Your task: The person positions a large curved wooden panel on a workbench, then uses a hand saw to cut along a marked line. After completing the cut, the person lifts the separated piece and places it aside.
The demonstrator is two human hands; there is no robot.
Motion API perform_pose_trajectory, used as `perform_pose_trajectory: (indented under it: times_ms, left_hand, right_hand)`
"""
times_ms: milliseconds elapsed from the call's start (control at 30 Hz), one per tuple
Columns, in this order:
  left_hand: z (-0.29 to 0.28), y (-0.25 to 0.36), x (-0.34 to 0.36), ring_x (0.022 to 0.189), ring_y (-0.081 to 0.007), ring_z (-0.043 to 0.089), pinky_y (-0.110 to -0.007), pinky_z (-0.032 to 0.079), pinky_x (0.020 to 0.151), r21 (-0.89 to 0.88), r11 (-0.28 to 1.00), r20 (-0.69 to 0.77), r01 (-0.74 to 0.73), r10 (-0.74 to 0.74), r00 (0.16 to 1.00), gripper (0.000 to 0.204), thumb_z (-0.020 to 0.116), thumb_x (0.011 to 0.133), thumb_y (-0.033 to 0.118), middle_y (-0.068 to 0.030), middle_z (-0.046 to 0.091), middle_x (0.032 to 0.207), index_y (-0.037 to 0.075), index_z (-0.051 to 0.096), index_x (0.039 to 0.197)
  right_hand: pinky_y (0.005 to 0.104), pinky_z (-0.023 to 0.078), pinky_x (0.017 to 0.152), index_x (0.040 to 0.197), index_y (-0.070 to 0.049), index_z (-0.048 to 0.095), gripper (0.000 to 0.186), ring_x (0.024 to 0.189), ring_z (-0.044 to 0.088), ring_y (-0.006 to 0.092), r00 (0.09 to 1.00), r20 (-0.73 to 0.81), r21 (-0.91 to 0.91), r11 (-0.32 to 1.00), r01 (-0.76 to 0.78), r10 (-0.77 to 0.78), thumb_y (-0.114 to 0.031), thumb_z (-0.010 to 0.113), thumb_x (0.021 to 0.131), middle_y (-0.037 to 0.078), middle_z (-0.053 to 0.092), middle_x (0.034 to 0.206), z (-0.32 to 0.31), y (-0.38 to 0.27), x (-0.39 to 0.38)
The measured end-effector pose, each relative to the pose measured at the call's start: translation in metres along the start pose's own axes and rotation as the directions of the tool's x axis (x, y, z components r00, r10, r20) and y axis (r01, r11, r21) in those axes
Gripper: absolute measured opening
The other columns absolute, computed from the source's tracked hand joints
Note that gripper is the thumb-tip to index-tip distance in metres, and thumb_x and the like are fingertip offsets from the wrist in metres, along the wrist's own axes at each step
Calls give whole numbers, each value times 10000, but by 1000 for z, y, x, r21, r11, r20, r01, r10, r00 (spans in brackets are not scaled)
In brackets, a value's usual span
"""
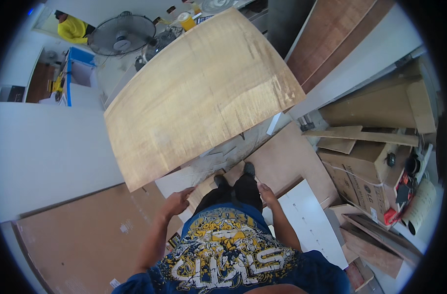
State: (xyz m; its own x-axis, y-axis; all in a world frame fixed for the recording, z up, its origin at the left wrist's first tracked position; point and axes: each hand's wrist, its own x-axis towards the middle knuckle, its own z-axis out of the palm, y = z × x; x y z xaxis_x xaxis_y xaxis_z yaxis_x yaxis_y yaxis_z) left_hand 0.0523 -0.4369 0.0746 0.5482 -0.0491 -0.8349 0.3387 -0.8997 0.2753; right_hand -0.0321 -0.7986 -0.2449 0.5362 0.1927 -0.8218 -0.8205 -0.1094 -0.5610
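Observation:
My left hand (177, 202) hangs beside my left thigh with its fingers loosely bent and nothing visible in them. By my right thigh, my right hand (267, 194) is also loose, its fingers slightly apart and holding nothing that shows. Neither hand touches the large pale plywood sheet (199, 93) lying raised in front of me. Its near edge sits a little beyond my feet, and its left corner points toward my left hand. Below my right hand is a white panel (309, 220) with a row of small marks along it.
Large flat cardboard (86, 240) lies at the left, below a white surface (47, 152). A standing fan (123, 36) and a person in yellow (72, 29) are at the far left. Cardboard boxes (353, 181) and a tall brown board (331, 39) stand at the right. Wood offcuts (373, 247) lie near them.

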Motion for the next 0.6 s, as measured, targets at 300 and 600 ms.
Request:
perform_pose_trajectory:
  times_ms: [300,600]
  left_hand:
    - [38,93,30,1189,-426,662,-413,516,1003,-105,547,-54,-831,831,554,681,581,869,94,-249,633,1361,123,459,1538]
    - [76,147,0,904,-485,701,-515,576,792,212,425,89,-880,888,451,755,615,888,149,-277,706,1104,118,343,1591]
  right_hand:
    - [597,383,1118,1597,-92,302,949,1410,453,340,955,229,691,723,-23,-188,-770,472,954,106,427,1581,52,-151,-147]
    - [479,422,1094,1604,-81,298,856,1347,500,239,925,-195,675,639,368,-327,-665,497,1010,80,476,1521,42,-87,-215]
